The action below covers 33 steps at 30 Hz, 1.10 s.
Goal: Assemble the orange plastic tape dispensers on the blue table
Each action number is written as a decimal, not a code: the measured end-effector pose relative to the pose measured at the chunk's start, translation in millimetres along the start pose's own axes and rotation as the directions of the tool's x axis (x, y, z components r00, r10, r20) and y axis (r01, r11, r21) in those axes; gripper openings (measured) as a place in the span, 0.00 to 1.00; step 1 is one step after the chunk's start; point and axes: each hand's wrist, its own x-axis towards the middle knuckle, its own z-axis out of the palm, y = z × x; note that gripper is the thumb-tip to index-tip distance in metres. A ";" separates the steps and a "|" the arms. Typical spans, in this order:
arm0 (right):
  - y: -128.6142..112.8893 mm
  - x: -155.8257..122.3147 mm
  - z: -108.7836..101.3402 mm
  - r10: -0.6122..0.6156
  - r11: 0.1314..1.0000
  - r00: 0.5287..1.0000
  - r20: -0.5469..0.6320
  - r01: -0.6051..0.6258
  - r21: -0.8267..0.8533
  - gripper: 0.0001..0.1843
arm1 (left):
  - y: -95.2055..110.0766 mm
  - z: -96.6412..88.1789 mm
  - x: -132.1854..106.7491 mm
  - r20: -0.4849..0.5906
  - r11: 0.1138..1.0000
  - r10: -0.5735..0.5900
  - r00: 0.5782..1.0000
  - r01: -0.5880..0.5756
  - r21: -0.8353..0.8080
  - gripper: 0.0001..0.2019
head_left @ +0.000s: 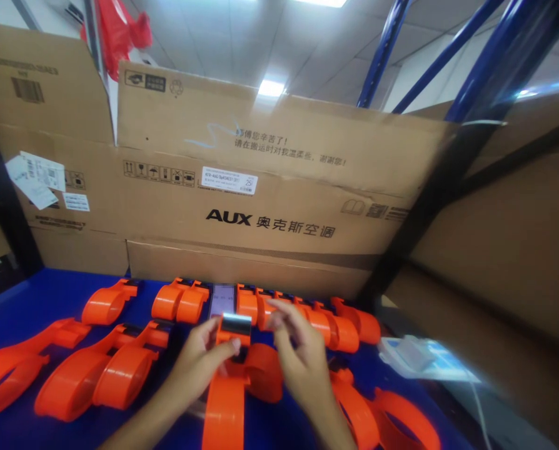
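Observation:
My left hand [209, 350] grips an orange plastic tape dispenser [224, 406] by its head, thumb on the front. A shiny dark strip or roller [236, 324] lies across the top of that head, and the dispenser's broad orange band hangs down toward me. To the right of it, my right hand [301, 350] is raised with fingers bent and thumb and fingertips close together. Whatever they pinch, if anything, is too small or blurred to make out. Just behind the held one, between my hands, is another orange dispenser [264, 373].
Several orange dispensers [124, 375] lie on the blue tabletop [73, 287] to the left, with more in a back row [345, 331] and at front right [406, 419]. A phone [223, 300] stands behind my left hand. Cardboard [270, 187] walls the back; a plastic case [411, 356] sits right.

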 end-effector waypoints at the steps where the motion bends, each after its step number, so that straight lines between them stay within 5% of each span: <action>1: 6.7 2.9 -4.0 0.081 0.996 0.993 -0.088 -0.085 -0.040 0.17 | -0.7 0.0 -0.5 -0.009 1.000 -0.027 1.000 0.027 0.002 0.18; 3: 21.4 7.7 -11.3 0.190 0.956 0.979 -0.075 -0.202 -0.212 0.15 | -1.9 -0.2 -1.1 -0.018 0.998 -0.064 0.998 0.064 -0.010 0.18; 7: 40.7 8.7 -15.8 0.373 0.855 0.911 0.175 -0.264 -0.446 0.13 | -3.1 -1.5 -0.4 -0.006 0.996 -0.062 0.998 0.061 -0.066 0.17; 13: 31.2 -2.8 -2.9 0.419 0.872 0.829 0.372 -0.253 -0.419 0.10 | -5.1 -4.5 2.1 -0.045 0.990 -0.100 0.994 0.095 -0.107 0.19; 22: 43.5 -8.0 -0.5 0.494 0.781 0.815 0.301 -0.264 -0.565 0.08 | -0.4 -11.6 3.5 -0.053 0.977 -0.133 0.990 0.121 -0.178 0.15; 33: 48.4 -9.9 1.8 0.489 0.785 0.804 0.338 -0.236 -0.573 0.12 | 3.6 -6.5 0.4 -0.069 0.982 -0.123 0.990 0.111 -0.153 0.16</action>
